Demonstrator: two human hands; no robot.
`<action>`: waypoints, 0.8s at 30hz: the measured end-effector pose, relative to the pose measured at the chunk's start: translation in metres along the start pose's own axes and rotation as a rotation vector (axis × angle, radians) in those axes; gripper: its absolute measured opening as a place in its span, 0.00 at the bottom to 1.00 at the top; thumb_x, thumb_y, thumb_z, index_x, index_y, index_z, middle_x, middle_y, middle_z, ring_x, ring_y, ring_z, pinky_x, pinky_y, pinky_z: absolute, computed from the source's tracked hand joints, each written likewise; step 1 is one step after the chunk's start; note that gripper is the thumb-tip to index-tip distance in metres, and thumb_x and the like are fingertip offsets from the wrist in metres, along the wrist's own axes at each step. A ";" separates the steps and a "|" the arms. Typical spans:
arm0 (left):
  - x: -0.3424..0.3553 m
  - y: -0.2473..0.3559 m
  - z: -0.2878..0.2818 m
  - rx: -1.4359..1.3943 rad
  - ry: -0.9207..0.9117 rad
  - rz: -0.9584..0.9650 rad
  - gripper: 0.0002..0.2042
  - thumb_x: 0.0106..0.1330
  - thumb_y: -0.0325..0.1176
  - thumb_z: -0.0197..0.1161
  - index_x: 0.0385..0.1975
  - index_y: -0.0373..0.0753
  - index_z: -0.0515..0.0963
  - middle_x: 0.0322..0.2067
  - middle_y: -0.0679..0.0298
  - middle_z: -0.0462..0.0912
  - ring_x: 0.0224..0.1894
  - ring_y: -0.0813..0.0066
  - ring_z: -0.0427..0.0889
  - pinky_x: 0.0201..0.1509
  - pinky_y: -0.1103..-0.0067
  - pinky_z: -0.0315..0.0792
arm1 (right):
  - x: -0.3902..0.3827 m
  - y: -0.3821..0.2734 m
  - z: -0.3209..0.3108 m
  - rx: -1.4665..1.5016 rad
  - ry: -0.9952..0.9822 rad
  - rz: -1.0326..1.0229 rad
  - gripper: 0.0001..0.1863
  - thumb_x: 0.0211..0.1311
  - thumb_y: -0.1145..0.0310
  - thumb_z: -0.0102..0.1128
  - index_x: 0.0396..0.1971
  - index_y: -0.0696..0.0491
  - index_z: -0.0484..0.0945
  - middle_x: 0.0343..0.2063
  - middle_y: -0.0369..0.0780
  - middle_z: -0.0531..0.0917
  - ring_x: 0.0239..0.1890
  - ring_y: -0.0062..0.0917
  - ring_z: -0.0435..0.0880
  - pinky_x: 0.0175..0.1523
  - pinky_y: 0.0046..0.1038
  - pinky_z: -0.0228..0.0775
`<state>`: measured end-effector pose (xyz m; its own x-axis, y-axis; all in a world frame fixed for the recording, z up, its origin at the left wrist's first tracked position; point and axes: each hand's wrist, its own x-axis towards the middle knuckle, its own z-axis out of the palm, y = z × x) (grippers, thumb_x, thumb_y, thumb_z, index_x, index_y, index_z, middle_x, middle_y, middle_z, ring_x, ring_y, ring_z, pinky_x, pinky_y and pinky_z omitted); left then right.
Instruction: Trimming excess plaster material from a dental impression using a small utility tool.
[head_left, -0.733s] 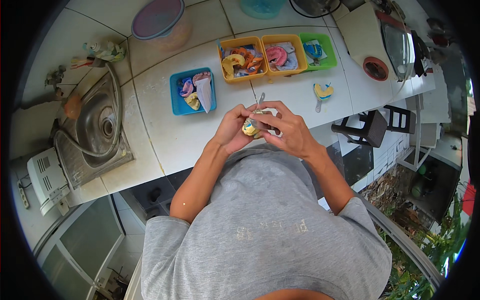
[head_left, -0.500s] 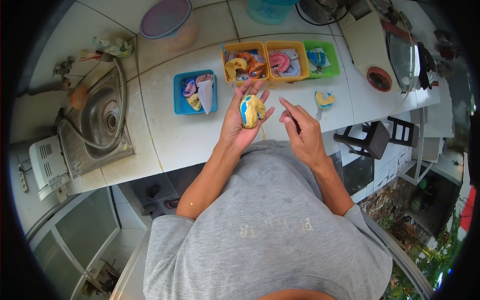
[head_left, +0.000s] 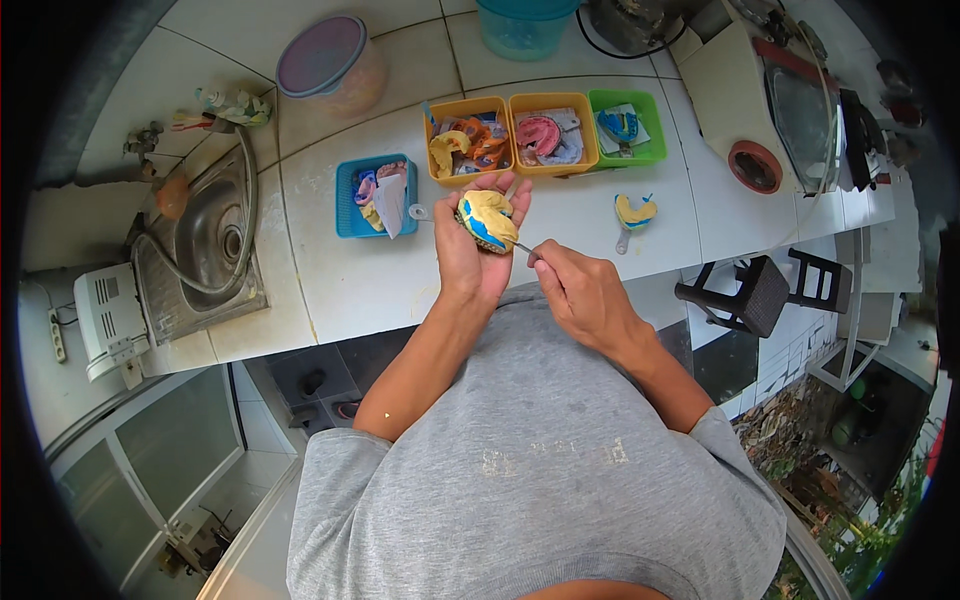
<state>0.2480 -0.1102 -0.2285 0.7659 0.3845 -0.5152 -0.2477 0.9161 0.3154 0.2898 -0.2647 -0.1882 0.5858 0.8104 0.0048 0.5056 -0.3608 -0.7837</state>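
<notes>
In my left hand point(head_left: 478, 255), above the counter edge, lies a dental impression point(head_left: 486, 218) of blue material with a yellow plaster-like mass on it. A metal tray handle point(head_left: 419, 212) sticks out to its left. My right hand point(head_left: 580, 295) is closed around a thin metal tool point(head_left: 526, 249), whose tip meets the right edge of the yellow mass; whether it is a knife or a spatula I cannot tell. To the right on the counter lies another blue-and-yellow impression point(head_left: 635, 212) in a tray with a metal handle.
A blue basket point(head_left: 345, 200), two yellow baskets point(head_left: 512, 140) and a green basket point(head_left: 655, 140) hold impressions and paper. At left is a steel sink point(head_left: 215, 235) with a hose. Lidded plastic tubs point(head_left: 330, 65) stand at the back. A dark stool point(head_left: 750, 295) stands beyond the counter's right front.
My right hand has moved left, bringing the tool against the yellow mass. The impression is turned in my left hand, and its handle now shows. The view has shifted slightly.
</notes>
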 end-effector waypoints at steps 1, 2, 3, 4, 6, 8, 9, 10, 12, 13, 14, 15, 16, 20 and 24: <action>-0.002 -0.002 0.003 0.002 -0.001 0.002 0.22 0.78 0.49 0.35 0.47 0.35 0.70 0.53 0.52 0.73 0.60 0.45 0.72 0.66 0.58 0.70 | 0.000 0.002 0.001 -0.037 0.009 -0.021 0.06 0.69 0.70 0.52 0.35 0.56 0.72 0.24 0.46 0.80 0.25 0.44 0.81 0.29 0.40 0.71; -0.005 -0.004 0.006 0.024 0.010 -0.001 0.21 0.78 0.47 0.36 0.47 0.36 0.70 0.52 0.53 0.73 0.59 0.48 0.73 0.65 0.60 0.71 | -0.001 0.004 0.001 -0.036 0.011 -0.023 0.06 0.69 0.70 0.52 0.35 0.56 0.72 0.24 0.46 0.80 0.25 0.44 0.81 0.29 0.40 0.71; -0.007 -0.005 0.008 0.046 0.021 -0.004 0.19 0.78 0.45 0.37 0.47 0.36 0.70 0.50 0.55 0.73 0.58 0.51 0.74 0.63 0.61 0.72 | -0.001 0.005 0.002 -0.066 0.022 -0.036 0.05 0.68 0.70 0.52 0.35 0.56 0.72 0.23 0.46 0.79 0.24 0.44 0.81 0.28 0.41 0.71; -0.009 -0.006 0.011 0.048 0.019 -0.003 0.19 0.78 0.45 0.37 0.47 0.36 0.70 0.50 0.55 0.73 0.58 0.51 0.74 0.63 0.61 0.72 | -0.002 0.005 0.002 -0.098 0.034 -0.048 0.05 0.68 0.70 0.52 0.35 0.56 0.72 0.23 0.45 0.79 0.23 0.43 0.81 0.27 0.41 0.71; -0.011 -0.006 0.016 0.064 0.120 0.056 0.16 0.77 0.42 0.39 0.46 0.36 0.70 0.48 0.58 0.74 0.54 0.57 0.77 0.55 0.67 0.76 | -0.003 0.004 0.001 -0.120 0.046 -0.046 0.05 0.68 0.70 0.53 0.35 0.56 0.72 0.22 0.45 0.79 0.23 0.43 0.81 0.27 0.41 0.72; -0.013 -0.006 0.016 0.092 0.112 0.095 0.16 0.77 0.41 0.39 0.46 0.37 0.69 0.48 0.59 0.73 0.53 0.59 0.77 0.51 0.70 0.77 | -0.004 0.001 0.001 -0.143 0.057 -0.044 0.05 0.67 0.70 0.54 0.35 0.56 0.72 0.22 0.45 0.79 0.22 0.43 0.81 0.26 0.41 0.72; -0.014 -0.007 0.015 0.117 0.105 0.132 0.15 0.77 0.41 0.39 0.45 0.37 0.69 0.48 0.60 0.73 0.52 0.61 0.78 0.46 0.73 0.77 | -0.004 0.000 0.001 -0.204 0.048 -0.041 0.05 0.66 0.71 0.54 0.35 0.56 0.72 0.22 0.45 0.78 0.22 0.43 0.81 0.26 0.41 0.72; -0.016 -0.009 0.016 0.117 0.104 0.133 0.15 0.77 0.41 0.39 0.45 0.37 0.69 0.48 0.60 0.73 0.52 0.61 0.78 0.46 0.73 0.77 | -0.005 -0.001 0.002 -0.266 0.038 -0.037 0.04 0.66 0.72 0.54 0.35 0.57 0.72 0.21 0.44 0.78 0.22 0.43 0.81 0.25 0.42 0.73; -0.022 -0.013 0.022 0.265 0.129 0.234 0.14 0.76 0.39 0.39 0.44 0.37 0.69 0.49 0.60 0.72 0.50 0.63 0.78 0.42 0.75 0.77 | -0.008 0.002 0.001 -0.283 0.005 -0.037 0.04 0.65 0.73 0.54 0.35 0.57 0.71 0.21 0.45 0.79 0.22 0.44 0.81 0.25 0.42 0.73; -0.024 -0.014 0.025 0.264 0.129 0.234 0.14 0.76 0.39 0.39 0.44 0.37 0.69 0.49 0.60 0.72 0.50 0.63 0.78 0.42 0.75 0.77 | -0.009 0.002 0.001 -0.300 -0.030 -0.035 0.04 0.65 0.73 0.53 0.35 0.57 0.71 0.21 0.45 0.79 0.22 0.44 0.81 0.25 0.42 0.74; -0.026 -0.015 0.026 0.240 0.140 0.226 0.14 0.76 0.39 0.38 0.44 0.36 0.68 0.48 0.59 0.72 0.49 0.63 0.77 0.42 0.75 0.76 | -0.009 0.004 0.002 -0.300 -0.031 -0.035 0.04 0.65 0.73 0.53 0.35 0.57 0.71 0.21 0.45 0.79 0.22 0.44 0.81 0.25 0.42 0.74; -0.026 -0.016 0.028 0.213 0.150 0.220 0.14 0.76 0.38 0.38 0.44 0.36 0.68 0.48 0.57 0.71 0.48 0.64 0.77 0.42 0.75 0.76 | -0.005 0.007 0.003 -0.232 -0.003 -0.048 0.04 0.65 0.73 0.53 0.35 0.57 0.70 0.21 0.46 0.79 0.22 0.45 0.81 0.26 0.42 0.73; -0.026 -0.016 0.028 0.209 0.150 0.222 0.14 0.76 0.38 0.38 0.44 0.36 0.68 0.48 0.57 0.71 0.48 0.64 0.77 0.42 0.75 0.76 | -0.003 0.009 0.004 -0.163 0.024 -0.061 0.04 0.66 0.73 0.52 0.35 0.58 0.70 0.21 0.48 0.80 0.22 0.46 0.81 0.26 0.43 0.73; -0.019 -0.018 0.024 0.121 0.174 0.289 0.14 0.76 0.38 0.37 0.44 0.34 0.68 0.45 0.54 0.70 0.45 0.66 0.76 0.42 0.74 0.76 | 0.003 0.005 0.021 -0.027 0.098 -0.019 0.05 0.68 0.72 0.51 0.35 0.59 0.70 0.20 0.51 0.79 0.23 0.49 0.80 0.26 0.44 0.70; -0.023 -0.014 0.024 0.129 0.195 0.274 0.16 0.76 0.38 0.36 0.45 0.33 0.68 0.44 0.52 0.70 0.45 0.65 0.75 0.42 0.73 0.76 | 0.002 -0.004 0.028 0.119 0.043 0.186 0.09 0.71 0.70 0.48 0.34 0.60 0.70 0.20 0.54 0.78 0.24 0.52 0.79 0.27 0.46 0.67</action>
<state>0.2481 -0.1341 -0.2022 0.5511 0.6394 -0.5362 -0.3414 0.7591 0.5543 0.2712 -0.2484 -0.2022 0.6895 0.7139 -0.1218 0.3097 -0.4427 -0.8415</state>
